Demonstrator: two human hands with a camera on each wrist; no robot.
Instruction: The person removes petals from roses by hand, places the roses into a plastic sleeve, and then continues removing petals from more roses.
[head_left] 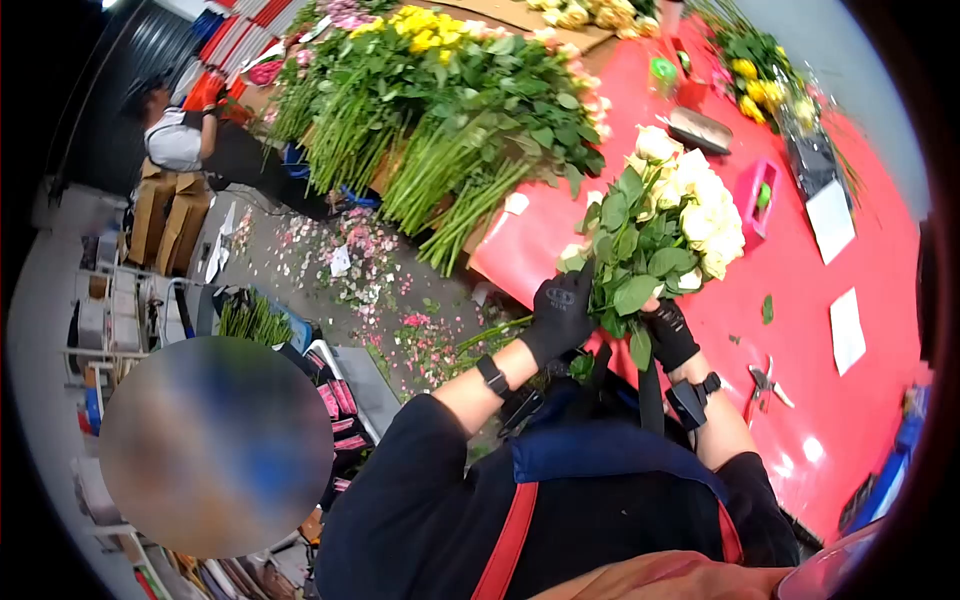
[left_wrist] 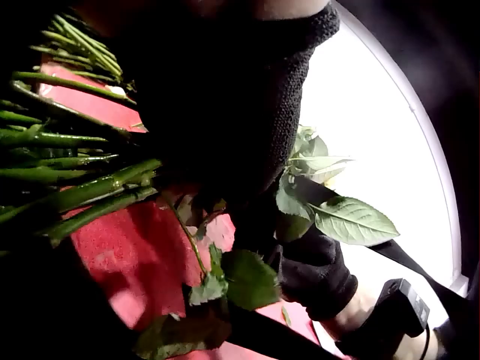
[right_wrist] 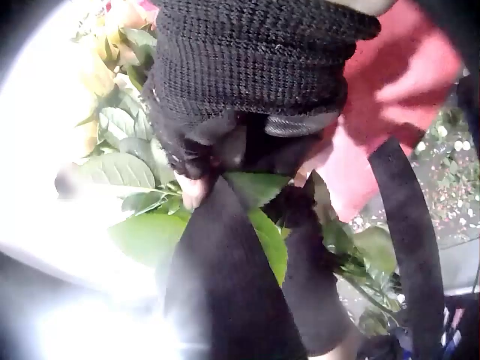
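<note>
A bunch of cream-white roses (head_left: 690,200) with leafy green stems is held over the red table (head_left: 790,290), blooms pointing away from me. My left hand (head_left: 562,312), in a black glove, grips the bunch around its stems (left_wrist: 82,176), which stick out to the left in the left wrist view. On the bunch's other side, my gloved right hand (head_left: 670,333) curls its fingers in among the lower leaves (head_left: 637,292). One bare fingertip (right_wrist: 192,192) shows beside a leaf in the right wrist view; foliage and glove hide the rest of that grasp.
Red-handled pruning shears (head_left: 762,388) lie right of my hands. A pink holder (head_left: 757,203), a brush (head_left: 700,130) and white papers (head_left: 847,330) lie farther back. Cut flowers (head_left: 440,110) are heaped at the table's left; petals (head_left: 350,260) litter the floor. A person (head_left: 185,140) stands far left.
</note>
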